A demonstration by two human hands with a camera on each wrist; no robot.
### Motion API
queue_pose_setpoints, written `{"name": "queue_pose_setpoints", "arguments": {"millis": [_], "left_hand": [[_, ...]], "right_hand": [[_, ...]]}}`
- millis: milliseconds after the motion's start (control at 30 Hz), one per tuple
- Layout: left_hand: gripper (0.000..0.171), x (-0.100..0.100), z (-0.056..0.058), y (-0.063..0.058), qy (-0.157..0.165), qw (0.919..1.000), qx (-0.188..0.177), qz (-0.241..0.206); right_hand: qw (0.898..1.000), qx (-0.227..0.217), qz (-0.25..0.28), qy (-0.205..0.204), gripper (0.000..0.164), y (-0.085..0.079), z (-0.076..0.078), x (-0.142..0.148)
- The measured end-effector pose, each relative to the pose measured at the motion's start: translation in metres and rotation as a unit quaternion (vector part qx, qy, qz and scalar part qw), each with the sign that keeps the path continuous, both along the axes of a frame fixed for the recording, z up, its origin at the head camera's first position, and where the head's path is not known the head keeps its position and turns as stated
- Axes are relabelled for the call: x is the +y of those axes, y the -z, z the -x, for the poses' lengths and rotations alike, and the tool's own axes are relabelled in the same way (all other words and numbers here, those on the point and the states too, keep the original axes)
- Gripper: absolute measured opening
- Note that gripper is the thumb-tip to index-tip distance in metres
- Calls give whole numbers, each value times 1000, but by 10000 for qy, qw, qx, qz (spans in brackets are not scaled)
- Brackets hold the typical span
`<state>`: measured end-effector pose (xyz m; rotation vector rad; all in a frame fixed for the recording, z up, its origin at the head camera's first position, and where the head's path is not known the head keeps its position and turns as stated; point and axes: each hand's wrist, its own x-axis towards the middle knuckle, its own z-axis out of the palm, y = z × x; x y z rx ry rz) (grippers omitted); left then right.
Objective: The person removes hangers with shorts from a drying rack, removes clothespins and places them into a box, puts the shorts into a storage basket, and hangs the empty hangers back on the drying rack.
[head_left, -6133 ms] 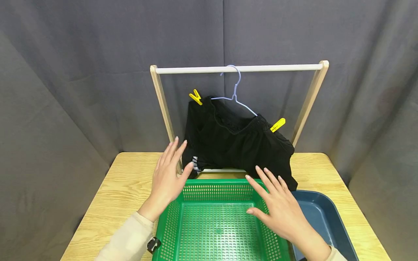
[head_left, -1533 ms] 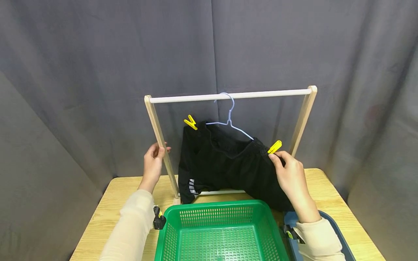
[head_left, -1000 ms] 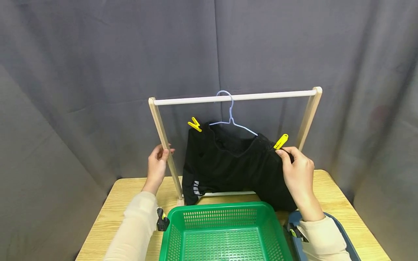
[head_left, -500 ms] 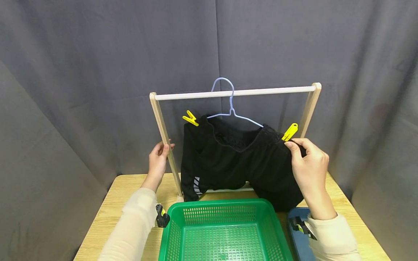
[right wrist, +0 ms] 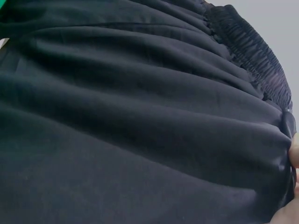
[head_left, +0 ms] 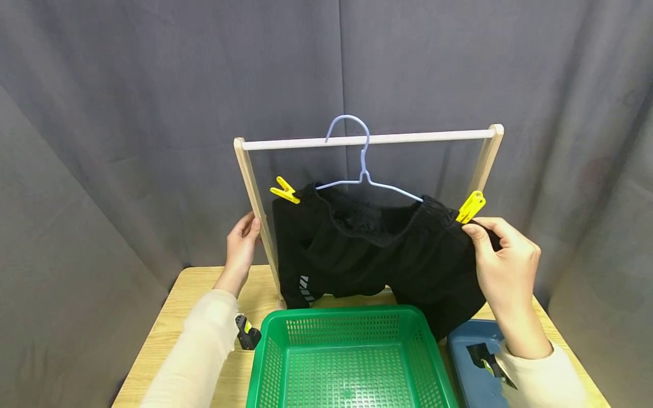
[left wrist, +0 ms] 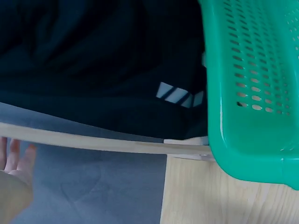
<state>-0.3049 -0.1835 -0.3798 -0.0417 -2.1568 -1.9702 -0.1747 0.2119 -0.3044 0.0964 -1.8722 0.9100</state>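
Black shorts (head_left: 352, 260) with pale stripes on one leg hang from a lilac hanger (head_left: 363, 161). A yellow clothespin (head_left: 285, 190) sits at the left of the waistband and another yellow clothespin (head_left: 470, 207) at the right. My right hand (head_left: 505, 266) pinches the shorts beside the right clothespin, and the right wrist view shows the cloth (right wrist: 140, 121) drawn taut to the fingers. The hanger's hook stands above the rail, its tip overlapping the rail's front. My left hand (head_left: 241, 243) grips the left post of the wooden rack (head_left: 252, 187), with some fingers hidden behind it.
A green perforated basket (head_left: 352, 313) stands in front of the rack on the wooden table (head_left: 158, 340). To its right lies a blue tray (head_left: 466, 345), partly covered by my right forearm. Grey curtains (head_left: 153, 85) enclose the back and sides.
Both hands came from above the basket to rack and shorts. My right hand has pulled the shorts right and toward me, and the hanger's hook has risen off the rail.
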Motion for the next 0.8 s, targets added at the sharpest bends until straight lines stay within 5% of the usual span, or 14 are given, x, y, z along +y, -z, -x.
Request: {"name": "queue_pose_setpoints", "arguments": {"millis": [200,467,800], "left_hand": [[50,-13,-9,-2,49,9987,9,-505],[41,-25,-34,2,-295,9986,341,-277],[43,-37,-65,5,510,9959,747,-34]], "right_hand": [[9991,-359,148,-139,7,1,-14,0],[9964,-597,379,-474,5,19,-30,2],[9851,-1287,607,-967,8,41,-49,6]]}}
